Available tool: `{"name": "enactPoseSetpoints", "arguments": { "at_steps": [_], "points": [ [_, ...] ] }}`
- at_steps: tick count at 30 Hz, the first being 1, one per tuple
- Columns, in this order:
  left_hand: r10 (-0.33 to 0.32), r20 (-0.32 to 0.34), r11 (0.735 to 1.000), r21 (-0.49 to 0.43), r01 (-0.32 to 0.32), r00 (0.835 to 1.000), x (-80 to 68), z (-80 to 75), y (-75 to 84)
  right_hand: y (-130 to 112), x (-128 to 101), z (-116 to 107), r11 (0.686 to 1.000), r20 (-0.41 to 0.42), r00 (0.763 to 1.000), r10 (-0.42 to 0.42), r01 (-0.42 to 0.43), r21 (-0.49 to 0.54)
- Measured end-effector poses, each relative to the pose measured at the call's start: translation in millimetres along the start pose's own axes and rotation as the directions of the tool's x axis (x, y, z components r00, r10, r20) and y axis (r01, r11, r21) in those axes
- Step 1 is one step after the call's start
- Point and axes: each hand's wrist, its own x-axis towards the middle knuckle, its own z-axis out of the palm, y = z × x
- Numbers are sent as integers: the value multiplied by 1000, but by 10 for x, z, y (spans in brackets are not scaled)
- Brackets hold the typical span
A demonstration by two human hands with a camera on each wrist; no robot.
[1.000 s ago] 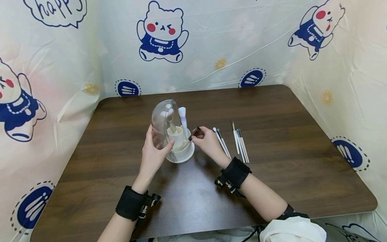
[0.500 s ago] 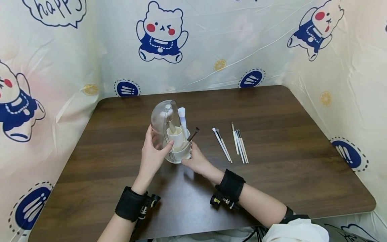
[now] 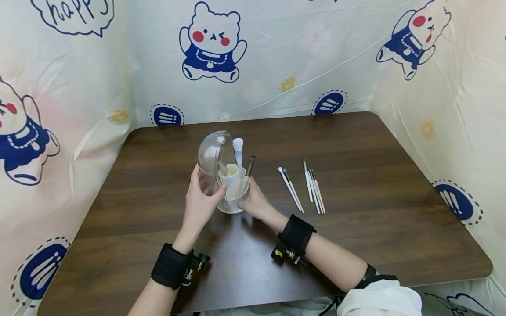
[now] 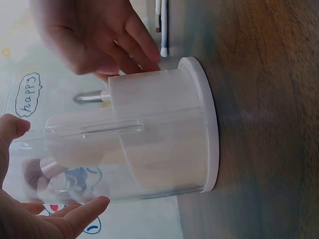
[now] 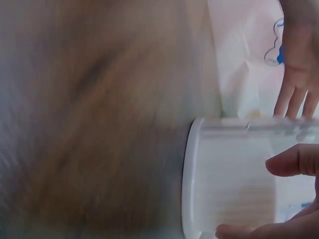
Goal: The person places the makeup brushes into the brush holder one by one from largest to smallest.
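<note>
A round white makeup brush holder (image 3: 238,202) with a curved clear cover (image 3: 207,151) stands upright on the table. My left hand (image 3: 199,202) holds the cover from the left, thumb in front and fingers behind. On the holder's right side, my right hand (image 3: 257,204) curls round the lower wall; its thumb (image 5: 291,160) and fingers show in the right wrist view. A pale blue makeup brush (image 3: 238,151) and a dark-tipped brush (image 3: 251,164) rise from the holder. Behind the clear cover, a thick brush (image 4: 41,172) stands in the raised inner cup (image 3: 230,177).
Right of the holder lie two slim brushes (image 3: 290,188) side by side. Several more slim brushes (image 3: 315,191) lie a little farther right. The dark wooden table (image 3: 375,197) is bordered by a printed curtain (image 3: 296,52) at the back and sides.
My right hand has let go of the dark-tipped brush and moved down to the holder's side. That brush, leaning right half a second ago, now stands more upright. My left hand stays put.
</note>
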Motion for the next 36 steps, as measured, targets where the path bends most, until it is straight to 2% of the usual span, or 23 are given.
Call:
{"name": "enactPoseSetpoints", "arguments": {
  "at_steps": [4, 9, 17, 22, 27, 33, 36],
  "points": [
    [6, -4, 1000, -3, -6, 1000, -3, 4, -8, 19, 69, -16, 998, -13, 998, 58, -58, -14],
    [6, -9, 1000, -7, -6, 1000, -7, 5, -15, -28, -53, 8, 993, -12, 993, 115, -115, 24],
    [2, -9, 1000, 7, -2, 1000, 7, 0, 0, -89, -175, 82, 997, 2, 999, 52, -52, 60],
    [-10, 5, 1000, 7, 10, 1000, -3, 2, 5, -64, -111, 64, 998, -10, 998, 60, -59, 31],
    [-12, 3, 1000, 7, 12, 1000, -3, 13, 3, -39, -2, 3, 1000, -16, 1000, 25, -25, 6],
    [-12, -4, 1000, 6, 12, 1000, 4, 24, -2, -30, -7, -23, 994, -28, 994, 105, -104, 22],
    [-10, -9, 1000, 1, 10, 1000, 2, 23, -3, -47, -75, 10, 994, -18, 995, 100, -99, 34]
  ]
}}
